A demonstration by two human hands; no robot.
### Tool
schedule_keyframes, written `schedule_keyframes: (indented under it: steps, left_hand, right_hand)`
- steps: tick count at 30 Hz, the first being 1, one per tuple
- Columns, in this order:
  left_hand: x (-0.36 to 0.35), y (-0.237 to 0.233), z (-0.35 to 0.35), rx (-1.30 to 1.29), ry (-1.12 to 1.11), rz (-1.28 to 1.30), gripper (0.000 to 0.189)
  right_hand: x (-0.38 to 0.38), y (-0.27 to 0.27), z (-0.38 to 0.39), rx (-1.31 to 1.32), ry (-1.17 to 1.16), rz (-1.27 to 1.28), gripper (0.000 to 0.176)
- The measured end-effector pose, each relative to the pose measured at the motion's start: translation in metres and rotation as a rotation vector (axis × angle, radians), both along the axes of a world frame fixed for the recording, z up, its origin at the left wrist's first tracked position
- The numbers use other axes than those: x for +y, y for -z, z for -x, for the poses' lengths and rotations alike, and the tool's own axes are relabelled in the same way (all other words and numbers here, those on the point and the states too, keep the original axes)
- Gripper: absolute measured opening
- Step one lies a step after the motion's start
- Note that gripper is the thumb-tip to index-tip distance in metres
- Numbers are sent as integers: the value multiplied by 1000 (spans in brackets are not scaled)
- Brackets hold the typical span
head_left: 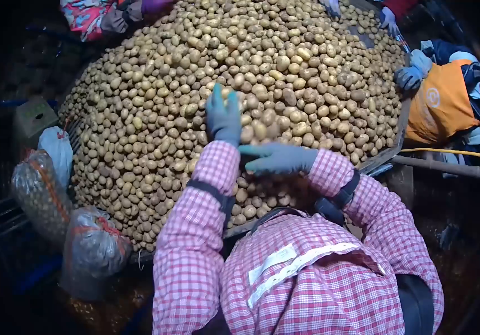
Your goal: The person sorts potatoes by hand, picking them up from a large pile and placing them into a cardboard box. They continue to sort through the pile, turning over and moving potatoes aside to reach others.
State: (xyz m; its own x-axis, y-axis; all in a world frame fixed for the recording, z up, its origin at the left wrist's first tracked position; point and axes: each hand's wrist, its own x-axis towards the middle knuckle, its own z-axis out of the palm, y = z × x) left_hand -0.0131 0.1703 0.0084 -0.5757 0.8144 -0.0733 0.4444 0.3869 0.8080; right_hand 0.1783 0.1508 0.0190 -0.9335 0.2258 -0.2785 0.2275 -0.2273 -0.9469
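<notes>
A large heap of potatoes (156, 111) fills the table in front of me. My left hand (224, 118), in a grey glove with green fingertips, is over the middle of the heap. Its fingers point away from me and are spread apart, with nothing seen in them. My right hand (282, 158), gloved alike, lies sideways just below and to the right, fingers stretched to the left and holding nothing visible. Between and above the hands, a few potatoes (259, 129) are blurred by motion. The palms are hidden from view.
Tied clear bags (96, 245) and a white bag (55, 151) stand at the left edge. Co-workers' gloved hands (410, 77) reach the far and right edges. A person in an orange apron (441, 103) is at the right, near a wooden pole (444, 167).
</notes>
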Motion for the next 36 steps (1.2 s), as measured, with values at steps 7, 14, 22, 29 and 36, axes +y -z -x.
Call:
schedule_keyframes:
  steps: [7,14,22,29,36]
  left_hand:
    - [29,7,-70,19,330,-163,65]
    - [-106,-16,106,262,71,-26,46]
    - [-88,31,141,498,-77,366,70]
    - [-83,1,2,515,270,-152,52]
    - [-213,-43,150,587,-41,-180,49]
  right_hand:
    - [43,-34,-56,-89,437,220,44]
    - [54,-61,-109,-158,791,172,38]
    - [-2,-54,-73,-232,625,186,37]
    - [-15,-50,-12,-248,471,231,34]
    - [1,-6,22,-210,653,319,32]
